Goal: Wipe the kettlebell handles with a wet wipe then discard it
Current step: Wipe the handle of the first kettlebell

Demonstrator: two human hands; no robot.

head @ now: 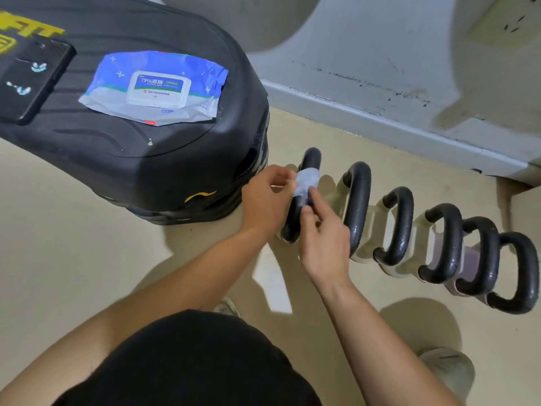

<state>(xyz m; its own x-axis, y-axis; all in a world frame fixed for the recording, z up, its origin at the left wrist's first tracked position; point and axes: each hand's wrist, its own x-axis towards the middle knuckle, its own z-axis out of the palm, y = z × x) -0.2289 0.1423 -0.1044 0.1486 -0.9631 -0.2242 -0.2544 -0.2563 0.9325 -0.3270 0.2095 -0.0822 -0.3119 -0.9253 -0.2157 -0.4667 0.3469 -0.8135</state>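
Several kettlebells stand in a row on the floor, their black handles arching up. A pale wet wipe is wrapped over the leftmost handle. My left hand pinches the wipe's left edge with curled fingers. My right hand pinches the wipe from the near side, thumb and forefinger on it. The second handle stands just right of my right hand.
A blue wet-wipe pack and a black phone lie on a black stepper platform at the left. A grey wall base runs behind the kettlebells. My shoe is at the lower right.
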